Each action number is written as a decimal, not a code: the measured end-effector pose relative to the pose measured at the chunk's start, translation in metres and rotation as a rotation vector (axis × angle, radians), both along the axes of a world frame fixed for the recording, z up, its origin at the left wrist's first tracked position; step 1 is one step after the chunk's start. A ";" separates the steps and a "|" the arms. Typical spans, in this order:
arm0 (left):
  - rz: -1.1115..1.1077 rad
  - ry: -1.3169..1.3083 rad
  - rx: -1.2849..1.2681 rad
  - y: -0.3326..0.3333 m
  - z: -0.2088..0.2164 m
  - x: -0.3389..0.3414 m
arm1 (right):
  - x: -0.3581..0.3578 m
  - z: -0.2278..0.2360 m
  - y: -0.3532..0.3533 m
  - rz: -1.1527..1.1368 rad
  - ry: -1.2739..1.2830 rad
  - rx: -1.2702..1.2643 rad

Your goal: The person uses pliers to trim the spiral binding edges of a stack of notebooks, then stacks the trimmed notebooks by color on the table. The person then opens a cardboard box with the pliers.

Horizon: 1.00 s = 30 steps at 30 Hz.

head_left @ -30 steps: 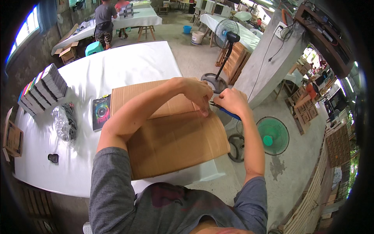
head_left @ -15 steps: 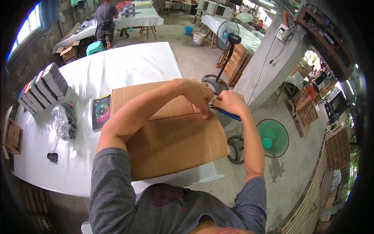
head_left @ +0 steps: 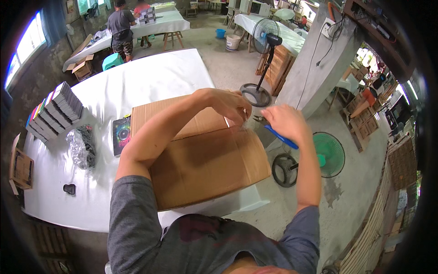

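A brown cardboard box (head_left: pixel 210 164) lies at the table's near right corner, its top flaps meeting along a seam. My left hand (head_left: pixel 230 108) reaches over it to the seam's right end, fingers bent and closed there. Something clear and shiny shows by those fingertips, too small to name. Off the box's right edge, my right hand (head_left: pixel 288 122) is closed on a pair of pliers (head_left: pixel 284 138) with blue handles. Their dark jaws point left toward my left hand, with a gap between.
On the white-covered table (head_left: pixel 155 77) stand stacks of dark boxed items (head_left: pixel 57 109), a clear plastic bag (head_left: pixel 82 146), a colourful printed box (head_left: pixel 122 134) and a small black object (head_left: pixel 69 188). A green fan (head_left: pixel 329 155) and a black stand fan (head_left: pixel 267 41) stand right. A person (head_left: pixel 121 29) works far left.
My right hand has moved right, away from my left hand, taking the pliers off the box edge. My left hand stays at the seam's end.
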State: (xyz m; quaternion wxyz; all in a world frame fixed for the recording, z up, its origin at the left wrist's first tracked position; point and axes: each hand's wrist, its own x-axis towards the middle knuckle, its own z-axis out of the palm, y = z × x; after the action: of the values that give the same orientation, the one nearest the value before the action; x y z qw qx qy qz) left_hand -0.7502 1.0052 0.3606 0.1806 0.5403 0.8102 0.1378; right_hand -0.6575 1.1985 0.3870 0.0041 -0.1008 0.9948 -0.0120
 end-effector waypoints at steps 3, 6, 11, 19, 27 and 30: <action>-0.046 -0.072 0.061 0.003 -0.011 -0.015 | 0.023 -0.004 -0.009 0.024 0.016 -0.034; -0.122 0.005 0.137 0.003 -0.024 -0.027 | 0.018 -0.011 -0.022 0.059 -0.048 -0.001; -0.263 0.118 0.103 0.008 -0.025 -0.030 | 0.015 -0.006 -0.038 0.015 -0.124 0.063; -0.132 0.341 0.032 0.010 -0.030 -0.023 | 0.021 0.001 -0.057 -0.115 -0.155 0.130; -0.153 0.379 0.113 0.010 -0.024 -0.014 | 0.014 -0.003 -0.058 -0.154 -0.194 0.145; -0.059 0.247 0.101 0.014 -0.018 -0.011 | 0.006 -0.013 -0.048 -0.131 -0.245 0.133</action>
State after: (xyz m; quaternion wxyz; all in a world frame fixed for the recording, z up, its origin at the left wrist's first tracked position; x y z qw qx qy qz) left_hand -0.7608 1.0190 0.3430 0.0560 0.5854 0.8019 0.1056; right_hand -0.6520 1.1507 0.3736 0.1315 -0.0332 0.9899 0.0414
